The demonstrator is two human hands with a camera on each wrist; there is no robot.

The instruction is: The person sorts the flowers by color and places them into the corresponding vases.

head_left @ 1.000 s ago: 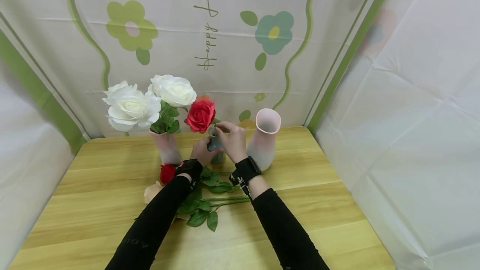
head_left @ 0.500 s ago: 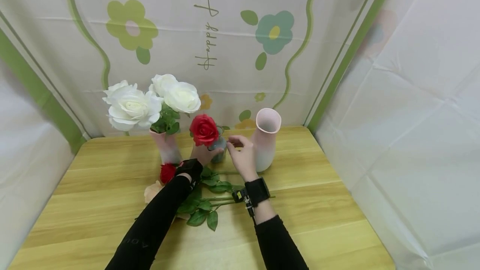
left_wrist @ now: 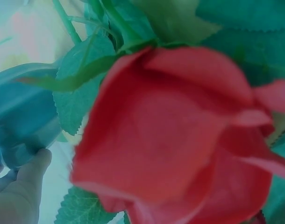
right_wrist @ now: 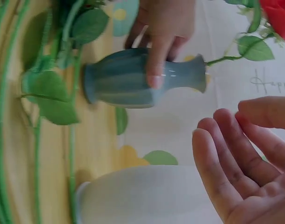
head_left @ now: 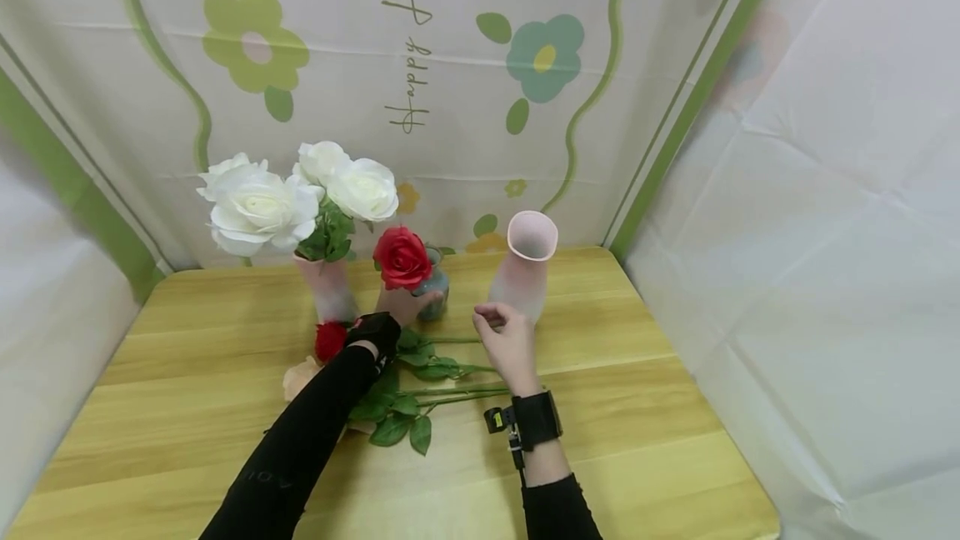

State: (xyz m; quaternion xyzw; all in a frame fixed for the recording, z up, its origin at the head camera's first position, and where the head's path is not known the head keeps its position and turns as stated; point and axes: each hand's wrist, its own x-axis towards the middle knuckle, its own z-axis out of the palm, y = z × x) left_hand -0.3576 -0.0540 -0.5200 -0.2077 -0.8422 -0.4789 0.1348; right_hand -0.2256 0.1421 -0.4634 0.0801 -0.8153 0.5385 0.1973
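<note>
My left hand (head_left: 401,304) grips a small blue-grey vase (head_left: 437,288) by its body, the thumb across its side. One red rose (head_left: 403,258) stands in the vase, its bloom leaning left over that hand. In the left wrist view the rose (left_wrist: 166,130) fills most of the picture, partly covering the vase (left_wrist: 25,109). My right hand (head_left: 512,344) hovers to the right, loosely bent and holding nothing. The right wrist view shows this hand (right_wrist: 245,172) apart from the vase (right_wrist: 121,79). A taller pink-and-white vase (head_left: 521,282) stands just behind it.
White roses (head_left: 262,207) fill a pink-and-white vase (head_left: 327,290) at the back left. Another red rose (head_left: 330,341) and a peach rose (head_left: 302,377) lie on the table (head_left: 637,407), with leafy green stems (head_left: 457,397) stretching right. A printed cloth (head_left: 450,148) hangs behind.
My right hand has let go at the vase's mouth and drawn back to the right and nearer me. The red bloom has dropped lower and tipped left. My left hand keeps its grip.
</note>
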